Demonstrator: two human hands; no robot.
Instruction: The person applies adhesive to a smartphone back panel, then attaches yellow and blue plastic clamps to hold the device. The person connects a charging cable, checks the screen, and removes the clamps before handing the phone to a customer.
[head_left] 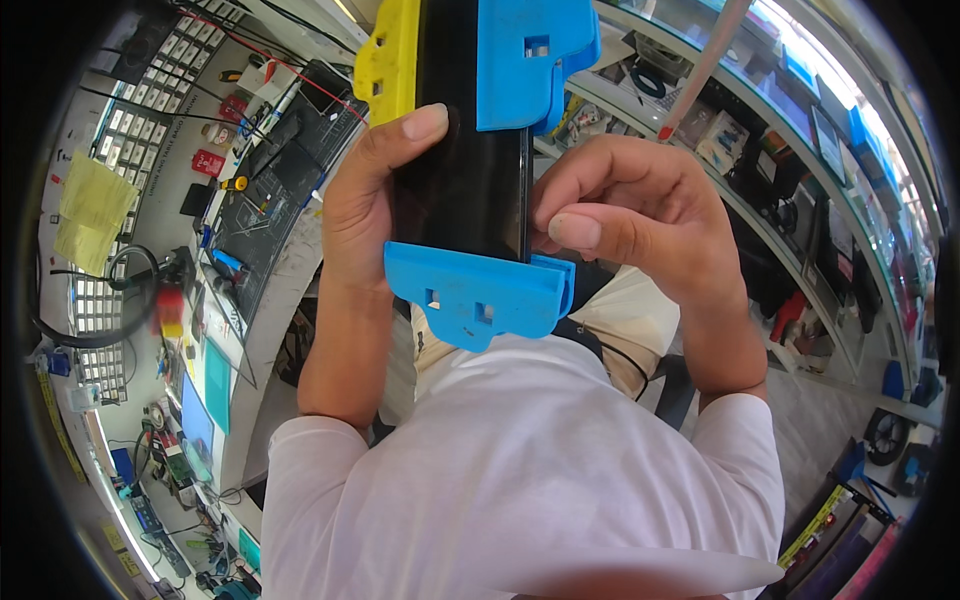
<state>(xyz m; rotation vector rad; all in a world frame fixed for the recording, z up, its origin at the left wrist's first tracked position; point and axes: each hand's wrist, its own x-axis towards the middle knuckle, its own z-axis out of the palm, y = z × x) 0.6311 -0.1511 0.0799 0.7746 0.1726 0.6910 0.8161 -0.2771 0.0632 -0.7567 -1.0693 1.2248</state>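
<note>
A black smartphone (pixel 470 190) is held up in front of my chest with its dark glass toward me. Plastic clamps grip its edges: a yellow clamp (pixel 388 60) at the upper left, a blue clamp (pixel 520 70) at the upper right and another blue clamp (pixel 470 295) across the near end. My left hand (pixel 365 190) wraps round the phone's left edge, thumb lying on the glass. At the right edge, between the two blue clamps, my right hand (pixel 630 215) has thumb and forefinger pinched together. Whether anything small is between those fingertips is hidden.
On the left runs a workbench with a dark work mat (pixel 275 195), small tools and cables. A wall rack of small labelled drawers (pixel 125 150) rises behind it. Glass display shelves (pixel 800 170) curve along the right, filled with assorted parts.
</note>
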